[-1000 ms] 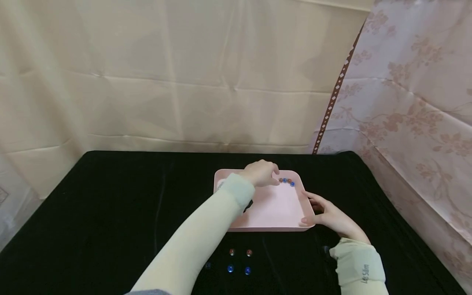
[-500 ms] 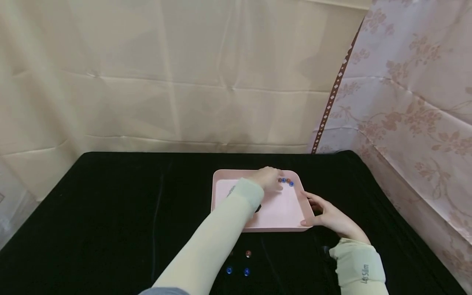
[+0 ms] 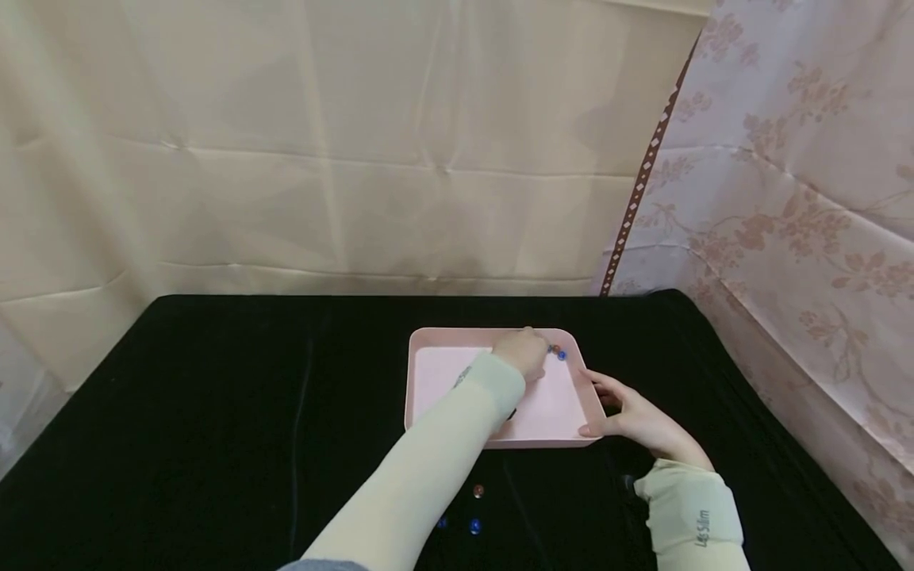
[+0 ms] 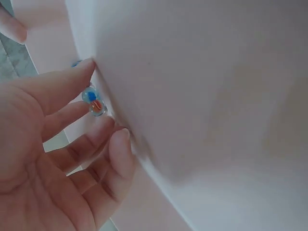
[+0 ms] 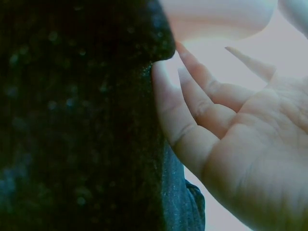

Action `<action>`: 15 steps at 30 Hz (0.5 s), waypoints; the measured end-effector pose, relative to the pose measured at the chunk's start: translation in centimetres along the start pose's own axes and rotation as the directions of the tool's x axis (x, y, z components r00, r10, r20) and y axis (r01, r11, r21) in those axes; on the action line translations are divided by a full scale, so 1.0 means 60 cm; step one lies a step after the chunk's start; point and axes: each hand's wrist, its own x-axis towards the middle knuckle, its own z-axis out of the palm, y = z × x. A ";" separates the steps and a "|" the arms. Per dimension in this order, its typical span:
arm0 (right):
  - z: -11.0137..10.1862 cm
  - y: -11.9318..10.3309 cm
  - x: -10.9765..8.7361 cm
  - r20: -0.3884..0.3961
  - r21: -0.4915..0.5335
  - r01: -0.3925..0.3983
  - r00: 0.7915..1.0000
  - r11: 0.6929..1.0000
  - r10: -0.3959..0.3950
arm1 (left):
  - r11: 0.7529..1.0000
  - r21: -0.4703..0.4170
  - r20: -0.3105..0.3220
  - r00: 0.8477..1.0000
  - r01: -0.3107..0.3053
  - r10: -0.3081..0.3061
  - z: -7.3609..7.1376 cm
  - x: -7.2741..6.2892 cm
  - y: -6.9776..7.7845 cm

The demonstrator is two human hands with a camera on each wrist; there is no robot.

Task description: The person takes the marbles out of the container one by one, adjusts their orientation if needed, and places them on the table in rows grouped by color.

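I see marbles [image 3: 562,355] in the far right corner of the pink tray [image 3: 550,412]. The left hand [image 3: 520,354] touches them; I can't tell if it pinches one. The right hand [image 3: 648,422], fingers loose, touches the tray's side. More marbles [image 3: 475,526] sit on black cloth [image 3: 214,428].

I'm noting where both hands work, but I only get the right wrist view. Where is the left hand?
Observer: In the head view, the left hand reaches into the pink tray, toward its far right corner.

Operator: What lies close by it there?

Observer: The left wrist view shows an orange-swirled marble beside a blue marble.

Operator: Any marbles outside the tray?

Observer: Yes, the head view shows at least three loose marbles on the black cloth, on the tray's near side.
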 end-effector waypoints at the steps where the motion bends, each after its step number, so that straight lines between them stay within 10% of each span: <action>1: 0.000 0.000 0.000 0.001 -0.002 0.001 1.000 1.000 -0.001 | 1.000 0.003 -0.004 1.000 0.003 -0.003 0.002 0.002 0.000; 15: 0.000 0.001 0.002 -0.006 -0.017 -0.012 1.000 1.000 0.012 | 0.968 -0.245 -0.027 0.997 0.060 -0.069 0.026 0.017 -0.026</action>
